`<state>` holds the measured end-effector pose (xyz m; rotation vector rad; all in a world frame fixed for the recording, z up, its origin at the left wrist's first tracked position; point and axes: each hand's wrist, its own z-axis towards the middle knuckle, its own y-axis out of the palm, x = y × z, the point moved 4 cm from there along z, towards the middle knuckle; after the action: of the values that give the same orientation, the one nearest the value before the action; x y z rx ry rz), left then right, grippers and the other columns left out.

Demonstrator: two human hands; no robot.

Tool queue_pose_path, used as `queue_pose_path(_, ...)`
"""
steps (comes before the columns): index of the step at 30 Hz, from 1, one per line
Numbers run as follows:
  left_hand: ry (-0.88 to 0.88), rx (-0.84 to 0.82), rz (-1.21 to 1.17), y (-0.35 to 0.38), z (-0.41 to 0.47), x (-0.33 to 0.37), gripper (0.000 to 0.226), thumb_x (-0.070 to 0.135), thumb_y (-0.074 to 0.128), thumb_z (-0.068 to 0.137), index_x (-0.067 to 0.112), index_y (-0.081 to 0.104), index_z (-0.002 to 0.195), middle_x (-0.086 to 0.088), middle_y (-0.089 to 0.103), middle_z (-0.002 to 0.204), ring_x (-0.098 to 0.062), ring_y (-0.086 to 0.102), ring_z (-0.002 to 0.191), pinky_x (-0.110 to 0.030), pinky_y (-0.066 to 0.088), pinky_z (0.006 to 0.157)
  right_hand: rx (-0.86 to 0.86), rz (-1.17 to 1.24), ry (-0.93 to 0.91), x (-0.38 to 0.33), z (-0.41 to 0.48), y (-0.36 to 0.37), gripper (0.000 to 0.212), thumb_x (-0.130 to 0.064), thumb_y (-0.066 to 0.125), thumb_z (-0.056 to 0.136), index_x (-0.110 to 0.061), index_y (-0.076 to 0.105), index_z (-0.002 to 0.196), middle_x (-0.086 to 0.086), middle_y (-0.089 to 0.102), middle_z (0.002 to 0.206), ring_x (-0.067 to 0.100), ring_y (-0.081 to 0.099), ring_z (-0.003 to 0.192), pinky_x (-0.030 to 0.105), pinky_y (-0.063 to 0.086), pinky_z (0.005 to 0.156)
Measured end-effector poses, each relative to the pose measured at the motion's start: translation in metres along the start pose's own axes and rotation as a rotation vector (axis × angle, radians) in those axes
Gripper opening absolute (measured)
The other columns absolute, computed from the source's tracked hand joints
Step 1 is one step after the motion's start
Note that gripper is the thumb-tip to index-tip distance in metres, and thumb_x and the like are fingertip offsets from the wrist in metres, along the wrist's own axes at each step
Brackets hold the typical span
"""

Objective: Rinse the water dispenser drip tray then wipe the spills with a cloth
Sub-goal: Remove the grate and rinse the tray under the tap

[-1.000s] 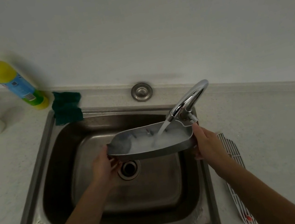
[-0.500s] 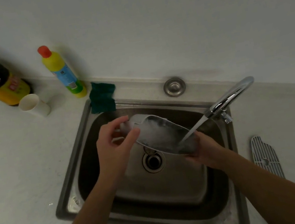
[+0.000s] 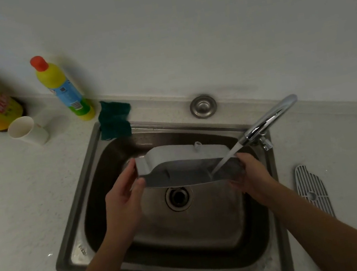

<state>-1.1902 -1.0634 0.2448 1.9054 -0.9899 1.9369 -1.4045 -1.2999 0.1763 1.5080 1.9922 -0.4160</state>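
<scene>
While tap water [image 3: 228, 158] runs, left hand [image 3: 121, 198]: fingers curled round the left end of the grey plastic drip tray [image 3: 179, 171].
Tray: tilted above the stainless steel sink [image 3: 190, 233], between both hands, stream striking its right inside.
Right hand [image 3: 251, 175]: grasping the tray's right end.

The tray [image 3: 186, 169], flat under the tap [image 3: 267, 119] with frothy water pooled in it a second before and then tipped steeply with its left end high, came back roughly level across the sink [image 3: 84, 199], its open side turned toward the person and the pool gone. The left hand [image 3: 121, 198] shifted from gripping over the raised end to holding the left end from the side. The right hand [image 3: 251, 175] came from beneath the low end to hold the right end, where the stream [image 3: 226, 158] struck the inside.
</scene>
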Motion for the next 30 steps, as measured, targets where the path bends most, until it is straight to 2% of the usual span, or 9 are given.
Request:
queue_pose_path(3,-0.116,-0.018,-0.018,0.004,-0.006,-0.025,0.063,0.014,0.051,0.106,0.071,0.046,0.133,0.037,0.063,0.125,0.008,0.062,0.117,-0.012,0.055,0.089,0.046,-0.138,-0.206,-0.009,-0.02,-0.009,0.018,-0.029,0.06,0.1,-0.029,0.061,0.118,0.005,0.061,0.122,0.024,0.064,0.107,0.035,0.062,0.066)
queue_pose_path(6,-0.258,-0.027,-0.069,0.016,-0.01,-0.049,0.055,0.018,0.051,0.107,0.066,0.05,0.132,0.028,0.057,0.131,0.008,0.06,0.115,-0.026,0.056,0.091,0.053,-0.152,-0.341,-0.01,-0.04,-0.015,0.023,-0.03,0.063,0.098,-0.035,0.059,0.12,-0.002,0.063,0.124,0.021,0.066,0.109,0.039,0.064,0.077)
queue_pose_path(8,-0.357,-0.051,-0.139,0.027,-0.011,-0.063,0.052,0.017,0.049,0.107,0.065,0.057,0.125,0.027,0.06,0.13,0.002,0.062,0.115,-0.029,0.054,0.09,0.081,-0.189,-0.436,-0.012,-0.053,-0.019,0.026,-0.03,0.066,0.097,-0.041,0.059,0.12,-0.011,0.065,0.121,0.014,0.068,0.106,0.034,0.064,0.077)
queue_pose_path(13,-0.55,-0.116,-0.25,0.055,-0.014,-0.083,0.041,0.018,0.045,0.107,0.039,0.061,0.139,0.018,0.072,0.123,-0.011,0.068,0.117,-0.033,0.057,0.089,0.202,-0.308,-0.534,-0.014,-0.071,-0.03,0.05,-0.033,0.07,0.094,-0.034,0.049,0.139,-0.012,0.058,0.135,0.016,0.06,0.122,0.047,0.057,0.097)
queue_pose_path(16,-0.573,-0.093,-0.289,0.064,-0.012,-0.077,0.034,0.024,0.049,0.107,0.044,0.063,0.13,0.018,0.075,0.116,-0.006,0.071,0.109,-0.028,0.057,0.081,0.207,-0.226,-0.501,-0.013,-0.074,-0.037,0.058,-0.037,0.074,0.091,-0.034,0.045,0.142,-0.014,0.06,0.13,0.015,0.063,0.119,0.046,0.057,0.098)
queue_pose_path(18,-0.56,-0.068,-0.303,0.064,-0.011,-0.071,0.034,0.023,0.051,0.106,0.044,0.063,0.13,0.016,0.073,0.117,-0.006,0.07,0.108,-0.027,0.056,0.08,0.215,-0.244,-0.483,-0.012,-0.073,-0.041,0.051,-0.039,0.071,0.092,-0.031,0.05,0.137,-0.012,0.064,0.122,0.015,0.067,0.112,0.048,0.058,0.096)
queue_pose_path(22,-0.463,-0.006,-0.302,0.053,-0.004,-0.061,0.036,0.016,0.052,0.105,0.037,0.066,0.131,0.01,0.071,0.12,-0.012,0.07,0.11,-0.033,0.058,0.085,0.191,-0.289,-0.432,-0.009,-0.065,-0.045,0.039,-0.033,0.064,0.097,-0.027,0.056,0.135,-0.003,0.067,0.12,0.02,0.068,0.11,0.051,0.058,0.094)
queue_pose_path(26,-0.356,0.043,-0.294,0.037,0.001,-0.053,0.032,0.014,0.052,0.104,0.035,0.071,0.12,0.008,0.072,0.121,-0.012,0.07,0.11,-0.035,0.058,0.088,0.127,-0.215,-0.399,-0.007,-0.062,-0.041,0.034,-0.021,0.059,0.1,-0.031,0.06,0.133,-0.002,0.068,0.122,0.022,0.067,0.112,0.042,0.058,0.09)
queue_pose_path(30,-0.393,0.084,-0.308,0.035,-0.004,-0.061,0.031,0.017,0.048,0.107,0.038,0.071,0.115,0.01,0.07,0.122,-0.009,0.069,0.113,-0.033,0.055,0.093,0.145,-0.252,-0.483,-0.013,-0.068,-0.027,0.038,-0.02,0.059,0.101,-0.036,0.057,0.136,-0.006,0.066,0.126,0.016,0.063,0.117,0.044,0.053,0.098)
